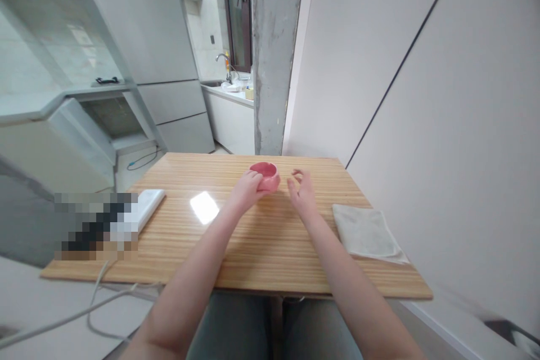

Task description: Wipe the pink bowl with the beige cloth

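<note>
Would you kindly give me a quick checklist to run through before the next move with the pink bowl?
1. Left hand grips the bowl at its near side: ok.
2. Right hand free, open, beside the bowl without touching: ok.
3. Bowl upright on the table: ok.
4. Bowl contents: cannot tell, the inside is barely seen.
5. Cloth folded flat at the right, apart from both hands: ok.
6. White device at the left lies well apart from the bowl: ok.
</note>
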A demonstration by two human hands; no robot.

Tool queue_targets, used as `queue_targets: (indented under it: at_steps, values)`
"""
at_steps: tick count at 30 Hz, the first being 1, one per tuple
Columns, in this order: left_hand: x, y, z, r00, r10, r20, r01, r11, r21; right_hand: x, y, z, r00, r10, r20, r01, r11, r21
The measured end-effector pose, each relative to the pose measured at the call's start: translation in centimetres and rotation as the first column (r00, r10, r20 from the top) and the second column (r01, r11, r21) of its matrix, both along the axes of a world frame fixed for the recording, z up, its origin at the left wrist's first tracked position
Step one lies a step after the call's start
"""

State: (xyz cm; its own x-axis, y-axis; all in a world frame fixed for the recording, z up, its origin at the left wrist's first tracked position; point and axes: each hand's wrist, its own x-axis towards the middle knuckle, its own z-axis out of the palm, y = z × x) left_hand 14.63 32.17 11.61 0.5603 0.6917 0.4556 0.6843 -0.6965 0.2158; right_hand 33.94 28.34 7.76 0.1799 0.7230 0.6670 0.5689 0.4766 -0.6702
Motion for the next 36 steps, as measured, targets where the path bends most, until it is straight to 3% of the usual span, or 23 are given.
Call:
queue_targets:
  at_steps: [2,4,7,10,20,24,28,30,31,33,35,36]
  values:
    - [-2.7,0.8,0.5,0.991,0.129,0.017,-0.129,0.991,0.026,0.2,0.3,-0.2,0.993,-0.074,-0.093,0.077,0.997,0.026]
    - [-5.6,1.7,0.3,0.963,0.268,0.017,-0.269,0.962,0.051,0.3,0.6,-0.5,0.992,-0.078,-0.098,0.077,0.997,-0.014]
    - [-9.5,2.8,-1.1,0.9,0.434,-0.019,-0.433,0.899,0.064,0.2,1.0,-0.9,0.997,-0.041,-0.063,0.037,0.998,-0.06]
    - [-11.8,3.5,-2.7,0.855,0.517,-0.048,-0.515,0.856,0.046,0.2,1.2,-1.2,0.999,-0.021,-0.034,0.019,0.997,-0.077]
    - [-13.4,4.1,-4.1,0.844,0.534,-0.049,-0.53,0.844,0.075,1.4,1.5,-1.1,0.999,-0.004,0.044,0.011,0.989,-0.147]
    - [-13.8,4.4,-4.5,0.791,0.611,-0.033,-0.606,0.79,0.09,1.2,1.8,-1.1,0.995,0.007,0.098,0.014,0.978,-0.207]
    - [-14.0,4.5,-4.7,0.755,0.656,0.0,-0.655,0.753,0.057,1.7,0.6,0.5,0.978,0.005,0.208,0.045,0.971,-0.236]
    - [-13.9,4.3,-4.7,0.755,0.656,0.01,-0.656,0.754,0.031,3.0,-1.3,1.7,0.961,-0.063,0.271,0.126,0.967,-0.221]
    - [-13.8,4.1,-4.6,0.754,0.657,0.009,-0.657,0.754,0.016,4.0,-2.6,2.2,0.947,-0.18,0.267,0.239,0.948,-0.208]
    - [-13.3,3.6,-4.4,0.736,0.676,0.032,-0.676,0.737,-0.003,6.4,-5.6,2.7,0.88,-0.388,0.274,0.454,0.857,-0.245]
    - [-12.5,3.0,-3.9,0.706,0.7,0.109,-0.704,0.71,-0.003,8.7,-8.5,2.5,0.806,-0.439,0.397,0.577,0.731,-0.364]
    - [-12.0,2.7,-3.7,0.7,0.697,0.156,-0.706,0.708,0.001,9.7,-9.8,2.0,0.76,-0.432,0.486,0.638,0.638,-0.431]
